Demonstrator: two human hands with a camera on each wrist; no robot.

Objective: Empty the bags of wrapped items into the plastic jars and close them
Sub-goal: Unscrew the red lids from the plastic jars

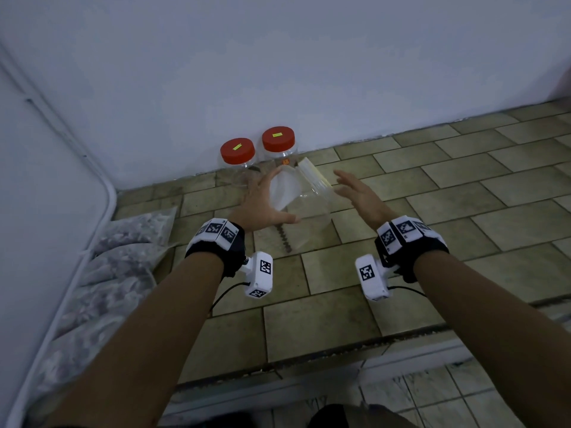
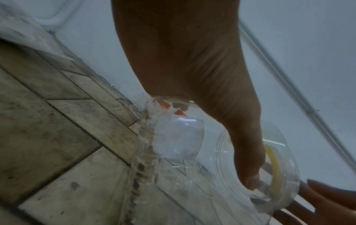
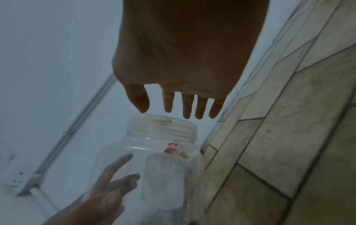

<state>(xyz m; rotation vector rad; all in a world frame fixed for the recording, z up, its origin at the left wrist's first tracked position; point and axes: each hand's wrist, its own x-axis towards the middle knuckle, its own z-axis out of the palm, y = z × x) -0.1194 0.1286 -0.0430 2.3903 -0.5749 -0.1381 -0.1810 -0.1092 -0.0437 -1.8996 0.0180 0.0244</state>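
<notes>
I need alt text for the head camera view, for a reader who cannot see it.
A left hand grips a clear, lidless plastic jar, tilted above a tiled floor, while the open right hand hovers near its mouth. Two red-lidded jars stand by the wall; bags of wrapped items lie at left.

Tiled floor (image 1: 401, 251) along a white wall

Two clear jars with red lids (image 1: 237, 150) (image 1: 278, 139) stand side by side on the tiles against the wall; clear bags of wrapped items (image 1: 123, 257) lie at the left edge (contents too blurred to identify).
</notes>
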